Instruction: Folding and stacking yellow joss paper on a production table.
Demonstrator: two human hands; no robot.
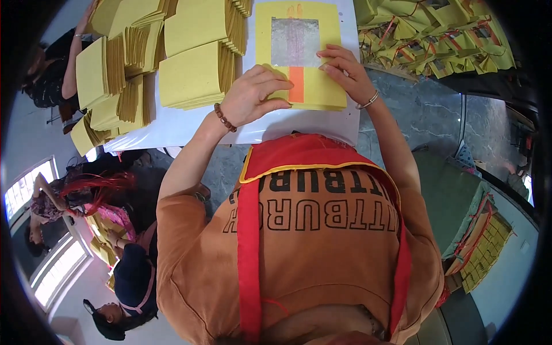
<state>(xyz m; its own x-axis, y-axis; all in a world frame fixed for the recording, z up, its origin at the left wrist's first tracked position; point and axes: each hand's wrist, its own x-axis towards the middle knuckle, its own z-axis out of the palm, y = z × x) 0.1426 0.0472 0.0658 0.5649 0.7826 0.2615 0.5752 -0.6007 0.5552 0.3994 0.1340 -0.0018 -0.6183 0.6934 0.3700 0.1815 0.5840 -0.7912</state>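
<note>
Folded yellow sheets [192,75] lie in fanned heaps over the left half of the white surface [172,129], reaching its far edge and spilling past its left edge. Just right of them the left hand [253,95], a bead bracelet [225,118] at its wrist, rests on the near left corner of a yellow stack [325,86] that sits at the surface's right near corner; its fingers [275,87] are curled in, pinching up the corner of the top sheet. That sheet carries a silver foil square [294,41] with an orange stripe [296,84] below it. The right hand [345,69], with a thin bangle [368,102], lies on the stack's right part, fingers loose and flat, tips pressing the sheet beside the foil, gripping nothing. Beyond the right edge, tied yellow bundles [437,40] pile up on the floor [425,115].
</note>
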